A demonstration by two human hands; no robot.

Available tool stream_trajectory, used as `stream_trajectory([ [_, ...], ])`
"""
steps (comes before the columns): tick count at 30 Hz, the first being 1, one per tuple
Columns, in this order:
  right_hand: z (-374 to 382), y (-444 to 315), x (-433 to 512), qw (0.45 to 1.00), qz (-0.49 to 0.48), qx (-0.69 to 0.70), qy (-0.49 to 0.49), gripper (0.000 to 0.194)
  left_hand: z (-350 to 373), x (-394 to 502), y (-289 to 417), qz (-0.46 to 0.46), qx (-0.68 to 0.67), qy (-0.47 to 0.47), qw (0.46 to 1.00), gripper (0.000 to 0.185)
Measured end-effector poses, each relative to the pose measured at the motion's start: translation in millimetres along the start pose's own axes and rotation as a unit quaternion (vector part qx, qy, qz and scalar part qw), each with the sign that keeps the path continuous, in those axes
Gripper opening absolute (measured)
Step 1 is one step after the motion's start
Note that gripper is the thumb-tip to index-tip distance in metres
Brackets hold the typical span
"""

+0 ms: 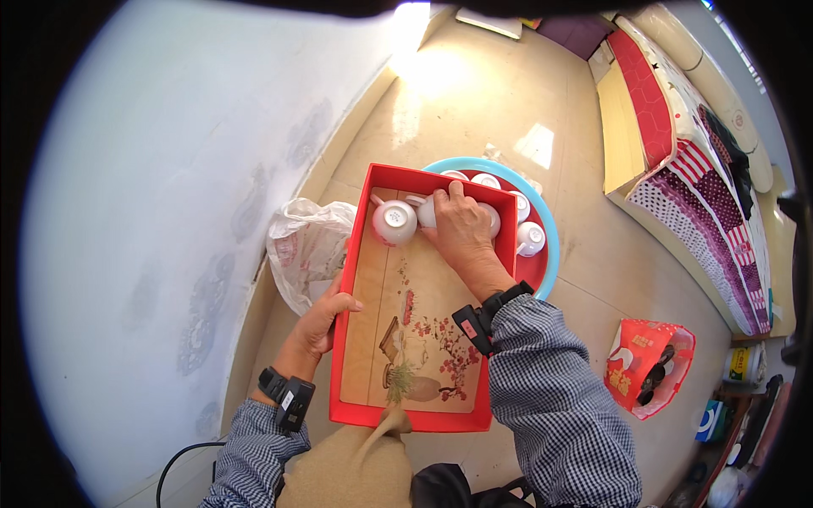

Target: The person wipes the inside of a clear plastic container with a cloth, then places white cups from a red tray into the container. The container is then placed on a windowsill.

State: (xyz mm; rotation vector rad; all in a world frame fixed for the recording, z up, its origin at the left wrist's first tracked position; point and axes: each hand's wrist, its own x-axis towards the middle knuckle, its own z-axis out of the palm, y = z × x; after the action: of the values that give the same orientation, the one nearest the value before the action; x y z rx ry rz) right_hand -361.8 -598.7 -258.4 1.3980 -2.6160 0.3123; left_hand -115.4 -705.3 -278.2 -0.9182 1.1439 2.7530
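Note:
A red rectangular box (pixel 338 355) with raised walls tilts before me over my lap. Its tan floor bears a printed picture of vases and red blossoms. My left hand (pixel 325 317) grips the left wall, thumb over the rim. At the far end of the box, an upside-down white teacup (pixel 395 219) rests in the left corner. My right hand (pixel 462 225) reaches inside with its fingers around a second white cup (pixel 426 212), mostly hidden beneath the hand. Partly covered by that hand, a third white cup (pixel 492 219) sits by the right wall.
Behind the box, a light-blue round basin (pixel 551 254) with a red inside holds several upturned white cups (pixel 531 236). A crumpled plastic bag (pixel 305 247) lies by the wall at left. A red paper bag (pixel 648 368) with dark items stands at right, below a bed (pixel 692 159).

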Motion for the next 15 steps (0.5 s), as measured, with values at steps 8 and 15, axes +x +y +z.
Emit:
stream_trajectory([
  [8,0,12,-9,0.998,-0.038,-0.029,0.028,0.054,3,0,-1,0.009,-0.010,-0.019,1.000,0.078],
  [15,-8,10,-9,0.999,0.027,-0.018,0.018,0.061,3,4,-5,0.034,-0.005,-0.015,0.999,0.068],
])
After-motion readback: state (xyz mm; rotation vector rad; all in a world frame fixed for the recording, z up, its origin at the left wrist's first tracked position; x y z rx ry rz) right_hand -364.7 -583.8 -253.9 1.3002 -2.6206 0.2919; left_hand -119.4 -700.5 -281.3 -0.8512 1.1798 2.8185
